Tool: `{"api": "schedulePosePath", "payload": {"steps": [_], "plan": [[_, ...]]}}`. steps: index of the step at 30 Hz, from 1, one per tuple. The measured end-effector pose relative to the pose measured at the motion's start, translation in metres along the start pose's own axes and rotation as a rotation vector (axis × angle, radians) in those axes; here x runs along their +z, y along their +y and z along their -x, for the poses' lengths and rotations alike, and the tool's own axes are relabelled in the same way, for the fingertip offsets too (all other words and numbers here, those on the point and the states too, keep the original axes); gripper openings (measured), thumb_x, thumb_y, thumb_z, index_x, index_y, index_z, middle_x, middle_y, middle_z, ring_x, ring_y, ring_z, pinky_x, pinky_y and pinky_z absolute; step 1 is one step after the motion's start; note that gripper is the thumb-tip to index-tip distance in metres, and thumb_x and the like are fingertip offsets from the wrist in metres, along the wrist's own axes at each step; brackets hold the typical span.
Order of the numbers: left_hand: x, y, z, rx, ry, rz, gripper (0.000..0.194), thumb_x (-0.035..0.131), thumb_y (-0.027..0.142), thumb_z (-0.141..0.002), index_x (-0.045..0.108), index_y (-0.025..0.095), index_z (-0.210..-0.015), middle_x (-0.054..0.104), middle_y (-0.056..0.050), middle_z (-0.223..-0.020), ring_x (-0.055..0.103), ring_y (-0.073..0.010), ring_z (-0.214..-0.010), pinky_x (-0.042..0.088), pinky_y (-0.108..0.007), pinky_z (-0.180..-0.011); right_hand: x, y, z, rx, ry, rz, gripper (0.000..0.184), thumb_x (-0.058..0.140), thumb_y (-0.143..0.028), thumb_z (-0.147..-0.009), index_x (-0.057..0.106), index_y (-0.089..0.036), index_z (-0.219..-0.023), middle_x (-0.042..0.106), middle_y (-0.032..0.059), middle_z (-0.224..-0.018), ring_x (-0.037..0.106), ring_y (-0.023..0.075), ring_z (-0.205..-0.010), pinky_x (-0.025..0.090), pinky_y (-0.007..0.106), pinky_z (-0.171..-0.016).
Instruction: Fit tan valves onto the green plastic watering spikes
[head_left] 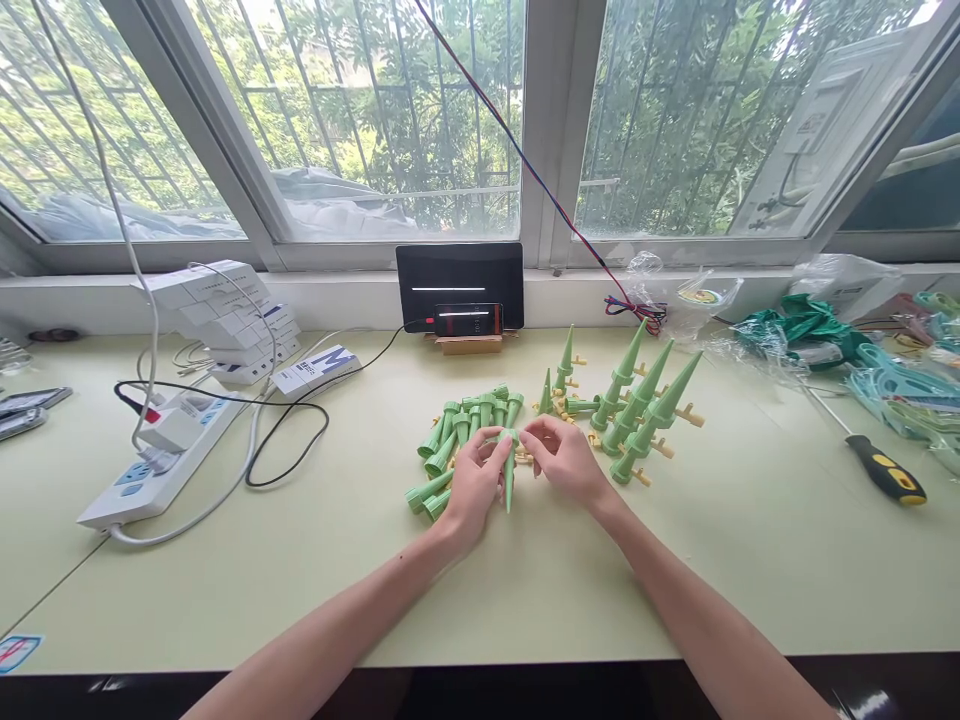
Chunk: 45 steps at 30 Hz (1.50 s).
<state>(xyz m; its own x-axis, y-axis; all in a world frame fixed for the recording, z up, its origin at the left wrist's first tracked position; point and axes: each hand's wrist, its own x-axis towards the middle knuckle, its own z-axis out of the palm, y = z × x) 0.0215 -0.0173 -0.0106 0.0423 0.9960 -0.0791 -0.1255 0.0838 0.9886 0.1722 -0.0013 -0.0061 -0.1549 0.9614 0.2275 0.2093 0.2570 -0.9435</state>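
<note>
My left hand (476,475) is closed round a green plastic watering spike (509,485), which points down and toward me. Just right of it, my right hand (564,458) has its thumb and fingers pinched together by the spike's upper end; what they hold, if anything, is too small to make out. Beside and behind my left hand lies a pile of loose green spikes (433,488), with bits of yellow showing among them. To the right, several stacked green spikes with yellow valves (637,405) stand point up. Fingers hide part of the held spike.
A phone (469,319) leans on a tablet (459,270) at the back. On the left are a power strip (161,465), loose cables and stacked white boxes (232,310). A screwdriver (885,468) and plastic-bagged items (806,330) lie on the right.
</note>
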Motion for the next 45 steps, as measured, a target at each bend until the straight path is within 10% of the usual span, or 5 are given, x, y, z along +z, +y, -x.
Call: {"api": "schedulePosePath", "payload": {"steps": [7,27,45], "plan": [[-0.003,-0.001,-0.004,-0.048,0.069,0.075,0.040,0.073,0.052,-0.076,0.060,0.020,-0.096,0.052,0.005,-0.062,0.043,-0.0073,-0.046,0.033,-0.018,-0.040,-0.002,0.005,0.002,-0.195,-0.081,0.218,0.019,0.055,-0.035,-0.093,0.064,-0.019,-0.095,0.065,0.0039,-0.077,0.057,0.0164,-0.067,0.044,0.027,-0.059],[-0.002,0.002,-0.003,-0.075,0.038,0.065,0.042,0.072,0.053,-0.077,0.057,0.019,-0.097,0.042,0.010,-0.051,0.036,-0.0060,-0.038,0.033,-0.019,-0.037,-0.003,0.012,0.001,-0.181,-0.124,0.241,0.032,0.043,-0.035,-0.099,0.048,-0.020,-0.072,0.048,-0.0026,-0.061,0.040,0.0130,-0.056,0.031,0.026,-0.057],[0.000,-0.003,0.001,0.221,-0.005,-0.089,0.033,0.068,0.046,-0.083,0.059,0.023,-0.104,0.043,0.006,-0.071,0.044,-0.0048,-0.042,0.039,-0.020,-0.039,0.002,0.009,0.001,-0.087,-0.095,0.195,0.044,0.033,-0.043,-0.101,0.045,-0.021,-0.065,0.045,-0.0018,-0.057,0.039,0.0137,-0.054,0.031,0.028,-0.056]]}}
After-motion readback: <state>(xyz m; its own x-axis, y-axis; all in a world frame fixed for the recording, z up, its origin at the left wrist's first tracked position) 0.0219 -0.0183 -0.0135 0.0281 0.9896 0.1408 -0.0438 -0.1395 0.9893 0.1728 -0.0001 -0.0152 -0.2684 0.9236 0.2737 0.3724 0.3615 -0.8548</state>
